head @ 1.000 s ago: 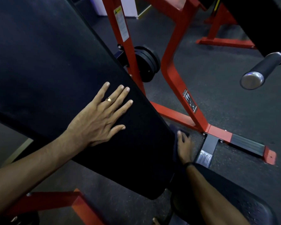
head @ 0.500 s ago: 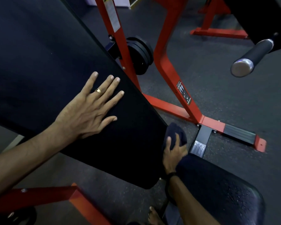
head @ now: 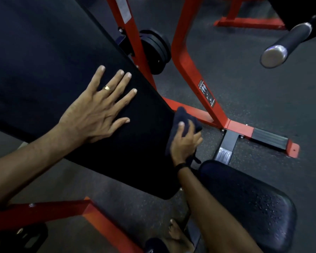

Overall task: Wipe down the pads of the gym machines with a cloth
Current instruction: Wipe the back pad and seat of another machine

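Two hands at work. Left hand (head: 97,110) flat, fingers spread on back pad (head: 44,70), likely steadying it. Right hand (head: 185,143) grips dark cloth (head: 182,117), pressed to pad's right edge, low, for wiping. Seat pad (head: 254,207) just below, not yet reached.

Dim, bluish indoor light; black pad (head: 44,52) nearly featureless; glare on bar end (head: 274,56); wide-angle bending, soft edges.

Black pad (head: 53,57) under the left hand (head: 97,110); dark navy cloth (head: 185,118) in the right hand (head: 185,143); red frame (head: 190,73) beyond, over speckled grey floor (head: 254,88).
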The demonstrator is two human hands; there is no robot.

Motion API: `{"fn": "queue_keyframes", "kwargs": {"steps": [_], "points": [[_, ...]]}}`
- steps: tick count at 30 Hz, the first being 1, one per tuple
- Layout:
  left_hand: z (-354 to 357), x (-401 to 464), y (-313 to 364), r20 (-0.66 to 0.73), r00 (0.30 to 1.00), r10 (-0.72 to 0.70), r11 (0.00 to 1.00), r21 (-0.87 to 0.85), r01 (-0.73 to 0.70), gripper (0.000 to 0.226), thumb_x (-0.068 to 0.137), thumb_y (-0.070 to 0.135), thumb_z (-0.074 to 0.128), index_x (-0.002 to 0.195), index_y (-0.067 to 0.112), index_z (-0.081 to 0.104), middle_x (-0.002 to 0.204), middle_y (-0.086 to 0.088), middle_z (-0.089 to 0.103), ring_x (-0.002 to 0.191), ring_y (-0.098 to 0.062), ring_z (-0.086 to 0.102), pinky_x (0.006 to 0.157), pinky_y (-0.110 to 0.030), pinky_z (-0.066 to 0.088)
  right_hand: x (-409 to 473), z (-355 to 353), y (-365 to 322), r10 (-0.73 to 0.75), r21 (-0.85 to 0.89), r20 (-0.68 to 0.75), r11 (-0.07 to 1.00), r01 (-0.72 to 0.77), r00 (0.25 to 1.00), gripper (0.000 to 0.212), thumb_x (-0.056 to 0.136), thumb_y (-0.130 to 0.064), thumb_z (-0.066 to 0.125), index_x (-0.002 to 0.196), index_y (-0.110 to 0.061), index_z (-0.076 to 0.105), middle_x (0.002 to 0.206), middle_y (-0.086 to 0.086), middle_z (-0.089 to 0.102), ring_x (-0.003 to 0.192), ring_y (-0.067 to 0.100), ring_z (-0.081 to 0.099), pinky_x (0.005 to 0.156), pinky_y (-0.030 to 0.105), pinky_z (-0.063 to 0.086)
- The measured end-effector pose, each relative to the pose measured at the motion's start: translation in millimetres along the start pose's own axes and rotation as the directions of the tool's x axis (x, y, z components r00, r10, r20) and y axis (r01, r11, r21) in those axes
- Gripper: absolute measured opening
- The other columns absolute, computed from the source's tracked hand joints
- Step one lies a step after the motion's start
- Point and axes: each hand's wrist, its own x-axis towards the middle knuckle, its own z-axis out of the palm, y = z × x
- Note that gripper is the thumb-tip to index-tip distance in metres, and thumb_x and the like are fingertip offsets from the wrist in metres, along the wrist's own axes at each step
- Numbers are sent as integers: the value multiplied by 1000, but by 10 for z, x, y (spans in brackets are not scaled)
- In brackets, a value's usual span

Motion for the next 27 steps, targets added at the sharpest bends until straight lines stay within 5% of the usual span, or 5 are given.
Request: {"fn": "queue_keyframes", "kwargs": {"steps": [7, 11, 15, 24, 27], "points": [[41, -13, 44, -16, 1000, 7, 1000, 8, -7, 78, 98, 55, -11, 158, 6, -8, 162, -29, -15, 153, -40, -10, 119, -63, 5, -730, -441, 1080, 424, -40, 158, 905, -423, 892, 70, 98, -68, 31, 150, -23, 43, 145, 27, 42, 134, 42, 36, 109, 52, 32], [34, -6, 51, -39, 999, -4, 1000, 9, 4, 77, 98, 55, -10, 159, 6, -7, 162, -30, -13, 153, -40, -10, 119, -63, 5, -1633, -643, 386, 28, -1, 196, 1000, -28, 980, 46, 96, -60, 43, 133, -33, 51, 125, 20, 56, 118, 36, 49, 101, 47, 43], [21, 23, 28, -57, 998, -5, 1000, -19, 4, 78, 99, 55, -7, 159, 7, -3, 163, -29, -11, 153, -40, -7, 119, -64, 5, -1008, -350, -278, -400, 110, 216, 917, 385, 891, 38, 103, -52, 41, 131, -31, 54, 118, 24, 60, 112, 40, 48, 101, 45, 38], [32, -7, 38, -40, 999, 12, 1000, 30, -11, 77, 97, 54, -15, 159, 9, -8, 163, -29, -12, 153, -40, -8, 120, -63, 7, -415, -546, 991, 248, -5, 236, 967, -254, 939, 49, 105, -44, 44, 149, -22, 42, 148, 23, 40, 137, 39, 35, 108, 49, 32], [13, 19, 41, -32, 999, 3, 999, 33, -2, 74, 99, 53, -15, 159, 9, -9, 163, -29, -11, 153, -40, -8, 119, -63, 7, -1258, -758, 1051, 120, -57, 269, 992, -109, 956, 54, 97, -57, 39, 143, -28, 47, 139, 23, 46, 129, 40, 43, 107, 45, 34]]}}
